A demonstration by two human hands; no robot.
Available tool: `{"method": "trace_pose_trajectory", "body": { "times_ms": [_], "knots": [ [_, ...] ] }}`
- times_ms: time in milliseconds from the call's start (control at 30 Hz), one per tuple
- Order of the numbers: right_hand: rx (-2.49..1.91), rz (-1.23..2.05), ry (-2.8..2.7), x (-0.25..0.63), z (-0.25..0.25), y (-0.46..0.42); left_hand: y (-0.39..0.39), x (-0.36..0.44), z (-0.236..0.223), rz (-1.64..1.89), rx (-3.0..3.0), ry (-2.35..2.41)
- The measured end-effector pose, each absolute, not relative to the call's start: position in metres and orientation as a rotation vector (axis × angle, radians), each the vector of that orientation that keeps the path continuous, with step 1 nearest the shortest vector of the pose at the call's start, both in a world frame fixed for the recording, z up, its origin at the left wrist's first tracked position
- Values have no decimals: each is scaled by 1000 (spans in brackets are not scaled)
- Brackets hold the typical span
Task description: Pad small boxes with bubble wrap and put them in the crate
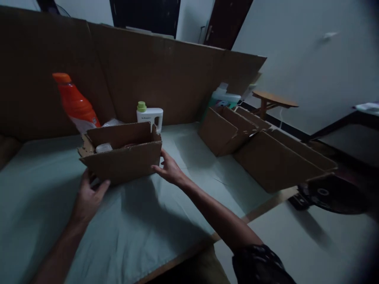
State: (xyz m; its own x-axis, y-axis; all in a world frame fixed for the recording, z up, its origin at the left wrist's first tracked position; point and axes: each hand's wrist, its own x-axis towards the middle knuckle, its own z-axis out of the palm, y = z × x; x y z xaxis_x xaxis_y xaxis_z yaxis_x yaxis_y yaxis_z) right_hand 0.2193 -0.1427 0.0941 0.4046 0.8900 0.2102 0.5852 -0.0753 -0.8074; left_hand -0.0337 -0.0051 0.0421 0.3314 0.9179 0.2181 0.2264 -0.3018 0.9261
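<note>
An open-topped cardboard box (127, 163) sits before me on the pale green cloth. Its rim is ragged, and a whitish item (104, 148) shows inside at the left; the rest of its contents are mostly hidden. My left hand (90, 195) grips the lower left corner, thumb on the front face and fingers partly hidden behind it. At the right end, my right hand (170, 167) holds the box's edge between thumb and fingers. Just behind the box stand an orange bottle (77, 104), tilted in view, and a white jug with a green cap (149, 115).
Two more cardboard boxes, one nearer the wall (219, 132) and one by the table edge (275, 161), stand to the right. A teal bottle (223, 98) is behind them. A tall cardboard panel (166, 75) borders the back. A black fan (328, 193) is beyond the right edge.
</note>
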Motion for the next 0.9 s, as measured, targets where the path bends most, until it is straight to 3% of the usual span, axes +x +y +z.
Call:
{"method": "trace_pose_trajectory", "body": {
  "times_ms": [200, 333, 567, 900],
  "knots": [
    [-1681, 332, -1227, 221, 103, -140, -22, -1, 60, 1081, 1739, 997],
    [-1795, 33, -1046, 234, 99, -227, -73, 26, 66, 945, 1691, 708],
    [-2003, -70, -810, 206, 81, -368, -141, 48, 52, 541, 1616, 550],
    [-2036, -314, -356, 227, 54, -489, -220, 222, 47, 491, 1976, 302]
  ]
}}
